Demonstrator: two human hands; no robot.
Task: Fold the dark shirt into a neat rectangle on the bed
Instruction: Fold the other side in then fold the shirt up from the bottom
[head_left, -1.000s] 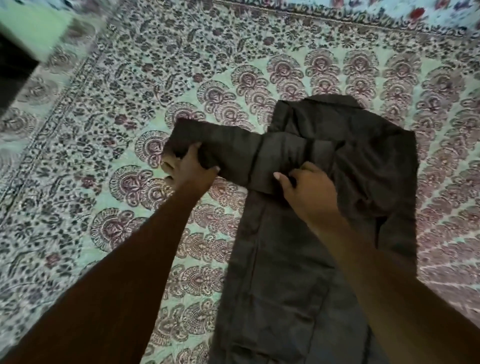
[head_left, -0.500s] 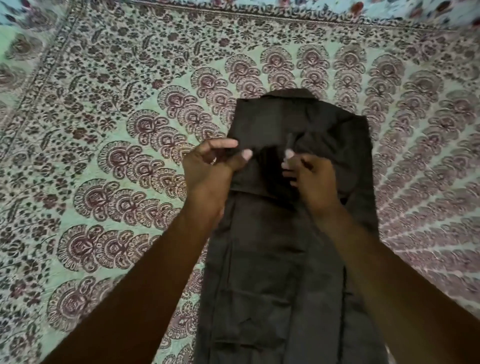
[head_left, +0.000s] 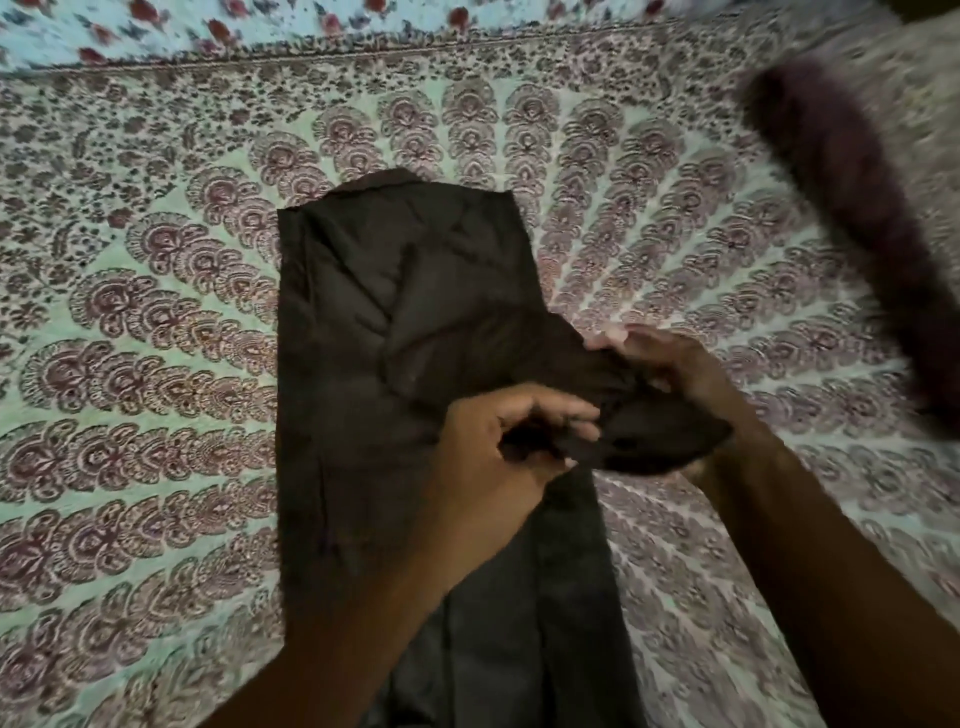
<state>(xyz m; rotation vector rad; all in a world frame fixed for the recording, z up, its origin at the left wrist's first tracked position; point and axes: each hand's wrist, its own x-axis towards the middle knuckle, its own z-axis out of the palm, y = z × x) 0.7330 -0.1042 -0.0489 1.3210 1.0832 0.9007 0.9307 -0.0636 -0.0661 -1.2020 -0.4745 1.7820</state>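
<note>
Your left hand (head_left: 498, 447) and right hand (head_left: 675, 369) each pinch the bunched sleeve (head_left: 660, 439) of the dark shirt (head_left: 353, 364), probably to fold it inward across the body, flat on the bedsheet (head_left: 156, 312).

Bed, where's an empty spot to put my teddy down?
The widest free patch of bedsheet is left of the dark shirt. A smaller strip runs between its top edge and the flowered cloth. The right is crowded: left hand and right hand grip the shirt, near a blurred dark furry thing.
</note>
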